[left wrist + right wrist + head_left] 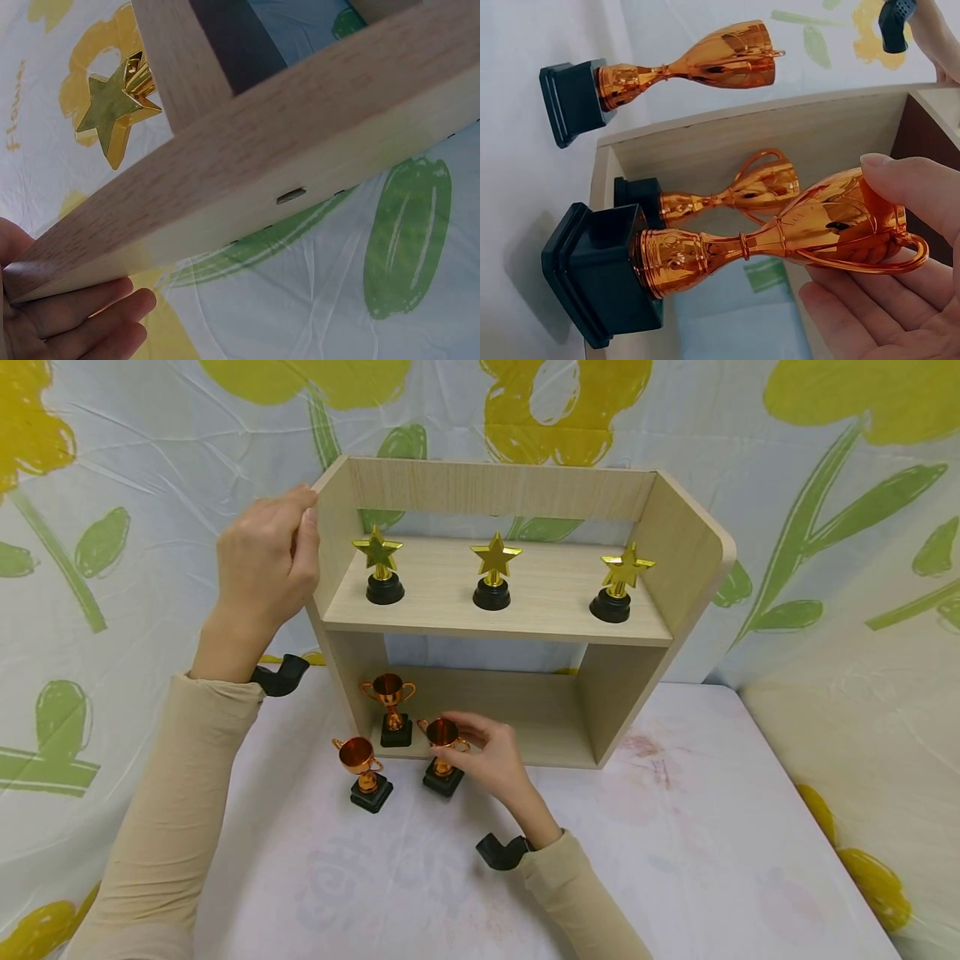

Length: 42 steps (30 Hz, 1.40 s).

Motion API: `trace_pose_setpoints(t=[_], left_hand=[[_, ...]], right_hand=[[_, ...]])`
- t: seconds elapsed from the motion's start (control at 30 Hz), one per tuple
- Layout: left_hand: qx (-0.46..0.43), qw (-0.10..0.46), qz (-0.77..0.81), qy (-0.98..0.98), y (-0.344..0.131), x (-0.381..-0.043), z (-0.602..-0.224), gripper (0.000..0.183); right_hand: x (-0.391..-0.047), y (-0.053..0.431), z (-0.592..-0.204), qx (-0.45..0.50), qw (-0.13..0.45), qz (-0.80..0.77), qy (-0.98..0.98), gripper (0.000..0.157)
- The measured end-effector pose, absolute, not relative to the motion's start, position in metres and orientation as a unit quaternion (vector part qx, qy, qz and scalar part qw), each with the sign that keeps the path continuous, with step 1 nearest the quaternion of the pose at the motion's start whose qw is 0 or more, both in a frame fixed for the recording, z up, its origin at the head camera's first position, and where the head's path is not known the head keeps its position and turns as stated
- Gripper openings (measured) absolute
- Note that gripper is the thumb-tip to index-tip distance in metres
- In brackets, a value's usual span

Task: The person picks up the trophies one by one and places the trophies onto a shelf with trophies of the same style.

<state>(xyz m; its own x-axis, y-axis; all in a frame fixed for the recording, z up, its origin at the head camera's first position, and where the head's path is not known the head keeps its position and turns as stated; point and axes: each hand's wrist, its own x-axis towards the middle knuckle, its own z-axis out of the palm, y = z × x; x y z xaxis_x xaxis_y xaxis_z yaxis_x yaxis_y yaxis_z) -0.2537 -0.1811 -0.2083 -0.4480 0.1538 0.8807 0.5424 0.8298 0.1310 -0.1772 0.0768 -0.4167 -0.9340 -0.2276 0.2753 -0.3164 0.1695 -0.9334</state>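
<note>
At the top left of a light wooden shelf (495, 632), my left hand (266, 560) grips the side panel, thumb on one face and fingers (82, 307) on the other. My right hand (491, 756) pinches a copper-coloured trophy cup (682, 262) by its bowl, near a handle. This cup is upright with its black square base at the lower shelf's front edge. A second trophy cup (390, 693) stands inside the lower shelf at the left. The third cup (358, 756) stands on the table, left of the held one.
Along the upper shelf stand three gold star trophies: left (378, 556), middle (493, 564) and right (624, 570). White cloth covers the table (720, 827). Behind the shelf hangs a flower-patterned cloth (165, 435).
</note>
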Motion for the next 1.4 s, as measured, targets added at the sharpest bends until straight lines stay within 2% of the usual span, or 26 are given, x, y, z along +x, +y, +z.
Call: trace_pose_setpoints(t=[0.23,0.57,0.73,0.97,1.4], left_hand=[[-0.211,0.483,-0.204,-0.825,-0.181,-0.254,-0.208,0.035],[-0.210,0.481,-0.203,-0.827,-0.181,-0.253,-0.208,0.035],[-0.209,0.480,-0.203,-0.828,-0.181,-0.253,-0.208,0.035],[-0.209,0.481,-0.202,-0.827,-0.181,-0.253,-0.209,0.035],[-0.210,0.482,-0.200,-0.827,-0.181,-0.253,-0.209,0.035]], right_hand=[[-0.166,0.078,-0.392,0.187,0.035,0.617,-0.764,0.046],[-0.180,0.082,-0.417,0.190,0.057,0.619,-0.760,0.047],[-0.179,0.083,-0.413,0.179,0.051,0.623,-0.760,0.047],[-0.165,0.084,-0.386,0.193,0.051,0.621,-0.758,0.045],[-0.168,0.089,-0.384,0.189,0.064,0.628,-0.753,0.042]])
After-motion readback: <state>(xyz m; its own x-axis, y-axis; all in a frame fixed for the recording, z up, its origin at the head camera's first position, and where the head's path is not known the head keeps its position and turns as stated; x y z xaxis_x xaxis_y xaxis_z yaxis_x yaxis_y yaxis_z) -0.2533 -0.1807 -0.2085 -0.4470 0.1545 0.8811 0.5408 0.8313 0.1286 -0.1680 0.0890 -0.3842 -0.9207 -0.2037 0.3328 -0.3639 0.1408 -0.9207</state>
